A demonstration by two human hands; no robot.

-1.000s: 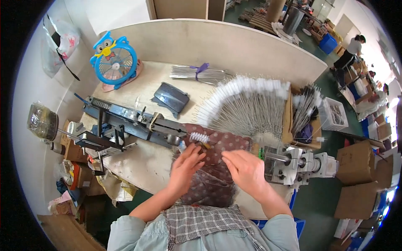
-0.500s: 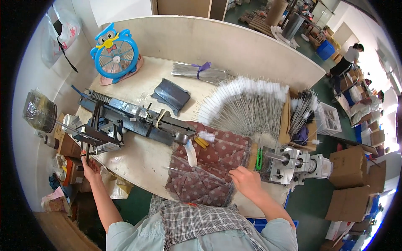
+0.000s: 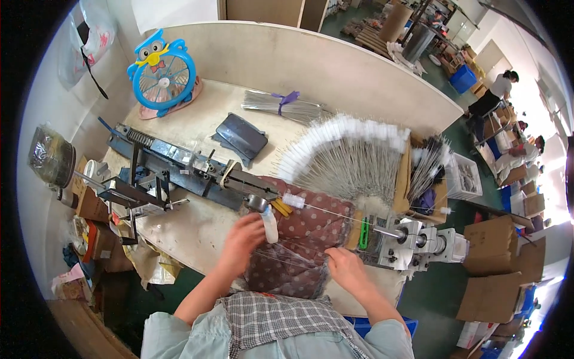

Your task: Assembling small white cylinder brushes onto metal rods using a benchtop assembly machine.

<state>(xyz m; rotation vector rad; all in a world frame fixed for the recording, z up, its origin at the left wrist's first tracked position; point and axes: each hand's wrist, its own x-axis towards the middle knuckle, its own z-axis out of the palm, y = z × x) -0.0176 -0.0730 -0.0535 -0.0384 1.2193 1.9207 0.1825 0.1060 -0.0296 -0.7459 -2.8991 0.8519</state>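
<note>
My left hand is beside a white-wrapped handle under the machine's round metal end. Its fingers reach toward the handle, slightly blurred; whether they touch it is unclear. My right hand is closed in a pinch on thin wires lying over the brown dotted quilted cloth. A small white-bristled brush sits at the tip of the long metal machine. From the brush, a thin wire stem runs right toward the spindle of the silver unit.
A fan of white-tipped wire brushes covers the back right of the table. Behind the machine lie a dark pouch and a tied wire bundle. A blue fan stands back left. A green tool is by the spindle.
My left hand has left the black lever at the left and come to the white handle; the lever has swung down. A brush stem now spans to the spindle. My right hand stays pinched.
</note>
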